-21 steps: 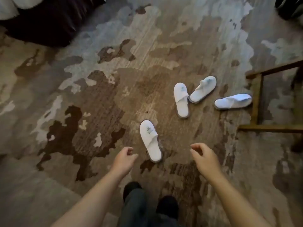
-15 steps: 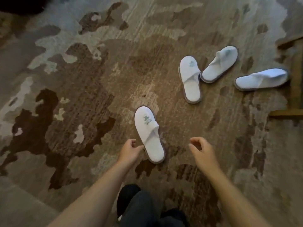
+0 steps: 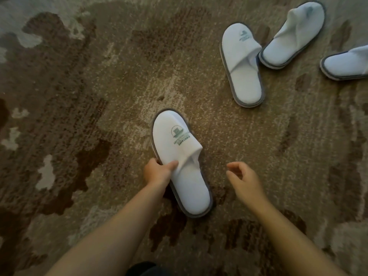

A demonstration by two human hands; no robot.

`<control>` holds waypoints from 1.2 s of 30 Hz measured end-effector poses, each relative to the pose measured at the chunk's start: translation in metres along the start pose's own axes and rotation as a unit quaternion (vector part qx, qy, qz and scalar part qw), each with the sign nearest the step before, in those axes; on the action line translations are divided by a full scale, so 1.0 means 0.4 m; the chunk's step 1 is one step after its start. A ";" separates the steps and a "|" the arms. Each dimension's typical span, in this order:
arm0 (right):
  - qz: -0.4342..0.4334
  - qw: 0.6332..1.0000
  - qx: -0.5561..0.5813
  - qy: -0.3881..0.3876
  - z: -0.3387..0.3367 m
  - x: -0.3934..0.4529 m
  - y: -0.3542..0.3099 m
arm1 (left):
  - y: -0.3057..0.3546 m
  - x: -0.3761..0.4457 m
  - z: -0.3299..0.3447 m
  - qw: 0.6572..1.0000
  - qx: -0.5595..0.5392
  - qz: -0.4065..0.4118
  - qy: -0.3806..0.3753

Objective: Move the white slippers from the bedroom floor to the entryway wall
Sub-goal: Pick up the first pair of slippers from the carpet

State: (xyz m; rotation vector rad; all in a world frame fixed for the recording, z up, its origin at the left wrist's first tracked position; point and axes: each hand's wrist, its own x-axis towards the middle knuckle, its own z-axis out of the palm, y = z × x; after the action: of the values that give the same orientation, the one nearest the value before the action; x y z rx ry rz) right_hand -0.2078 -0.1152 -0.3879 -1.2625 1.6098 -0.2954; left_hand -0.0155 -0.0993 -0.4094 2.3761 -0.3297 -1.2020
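My left hand [image 3: 157, 173] grips the nearest slipper [image 3: 182, 166] at its left edge, thumb on the white upper and fingers curled under the sole, with its heel end toward me on the brown patterned carpet [image 3: 83, 108]. My right hand [image 3: 244, 180] hovers empty just to the right of it, fingers loosely curled and apart. Farther off to the right lie a second slipper [image 3: 242, 64], a third [image 3: 294, 34] touching it, and a fourth [image 3: 347, 63] cut by the frame edge.
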 end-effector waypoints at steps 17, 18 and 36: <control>0.009 0.992 -0.010 0.123 -0.284 0.175 -0.322 | 0.548 -0.027 -0.078 0.977 -0.082 0.178 -0.080; 0.015 0.991 -0.011 0.130 -0.283 0.215 -0.309 | 0.554 -0.006 -0.052 0.978 -0.086 0.173 -0.081; 0.095 0.968 0.033 0.231 -0.162 0.516 -0.176 | 0.512 0.197 0.095 0.985 -0.115 0.098 -0.082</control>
State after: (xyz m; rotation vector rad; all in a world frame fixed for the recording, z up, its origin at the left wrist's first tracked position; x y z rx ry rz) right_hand -0.2046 -0.3396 -0.4245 -1.0240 2.0820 -0.5493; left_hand -0.0012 -0.3200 -0.3823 2.0045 -0.4419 -1.2720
